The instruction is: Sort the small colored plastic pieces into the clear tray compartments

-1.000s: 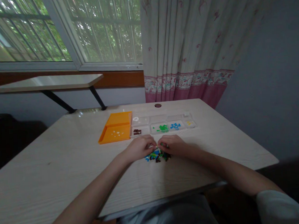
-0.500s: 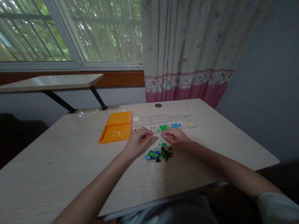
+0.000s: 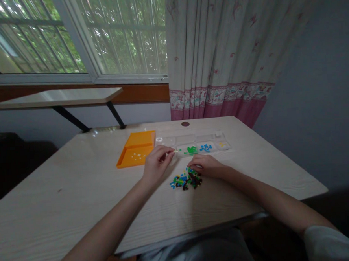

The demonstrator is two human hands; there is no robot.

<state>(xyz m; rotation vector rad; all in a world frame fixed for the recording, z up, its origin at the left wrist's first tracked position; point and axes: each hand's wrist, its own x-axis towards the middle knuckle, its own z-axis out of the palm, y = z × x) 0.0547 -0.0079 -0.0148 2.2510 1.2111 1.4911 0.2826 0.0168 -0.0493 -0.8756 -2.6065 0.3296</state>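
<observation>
My left hand (image 3: pixel 157 160) is closed in a pinch, with a small pale yellow stick-like piece (image 3: pixel 176 151) poking out from its fingertips over the clear tray. My right hand (image 3: pixel 205 165) is lower, its curled fingers at the top edge of a mixed pile of small pieces (image 3: pixel 185 179) in blue, green, yellow and dark brown. Whether it grips a piece is hidden. Beyond the hands lies a clear compartment tray (image 3: pixel 184 139). Green pieces (image 3: pixel 190 150), blue pieces (image 3: pixel 205 148) and a few yellow pieces (image 3: pixel 222 144) lie in its separate front compartments.
Left of the tray lies an orange two-part case (image 3: pixel 139 139) with several small white pieces (image 3: pixel 138 155) in it. A raised shelf (image 3: pixel 60 97) on black legs stands at the table's back left. A round dark hole cover (image 3: pixel 185 124) is near the back edge.
My hands have moved apart. The left keeps the pale piece and has shifted slightly left and up; the right has come down to the top of the pile.
</observation>
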